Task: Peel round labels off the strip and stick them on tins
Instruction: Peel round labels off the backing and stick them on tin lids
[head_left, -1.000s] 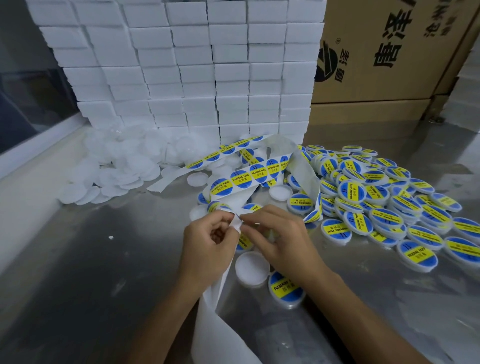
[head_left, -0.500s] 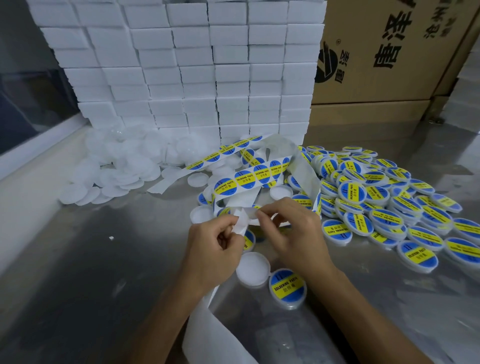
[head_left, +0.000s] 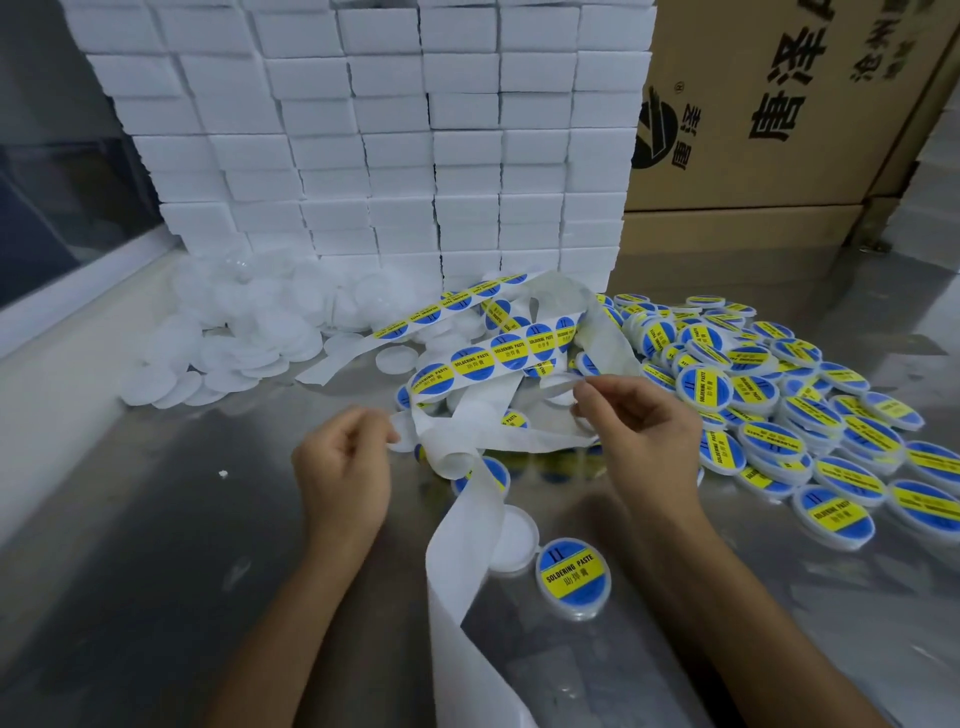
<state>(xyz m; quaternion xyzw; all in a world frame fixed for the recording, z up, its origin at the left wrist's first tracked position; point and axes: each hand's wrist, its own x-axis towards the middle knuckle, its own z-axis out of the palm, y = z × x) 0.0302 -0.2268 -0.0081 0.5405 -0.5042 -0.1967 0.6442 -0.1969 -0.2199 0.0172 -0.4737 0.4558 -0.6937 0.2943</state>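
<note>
A white backing strip carrying round blue-and-yellow labels loops across the metal table. My left hand pinches the bare strip at its left bend. My right hand pinches the strip higher up and to the right, beside the labelled stretch. The empty backing trails down toward me between my arms. Below my hands lie a plain white tin and a labelled tin. I cannot tell whether a peeled label is on my fingers.
A heap of labelled tins covers the right of the table. Unlabelled white tins are piled at the back left. Stacked white boxes and brown cartons stand behind.
My hands have drawn apart: the left moved left, the right moved up and right, pulling the strip out between them.
</note>
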